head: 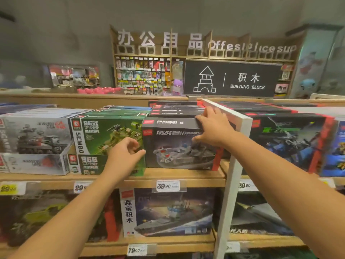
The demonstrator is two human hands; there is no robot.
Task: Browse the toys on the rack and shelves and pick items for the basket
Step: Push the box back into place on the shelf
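Both my bare arms reach forward and up. My left hand is loosely curled, thumb pointing right. My right hand is higher, palm down, fingers spread leftward.

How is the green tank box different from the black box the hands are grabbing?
The green tank box shows a green tank and reads SEMBO; the black box shows a grey vehicle. The right hand grips the black box's top corner; the left hand is at the seam between them. Both stand on the same wooden shelf.
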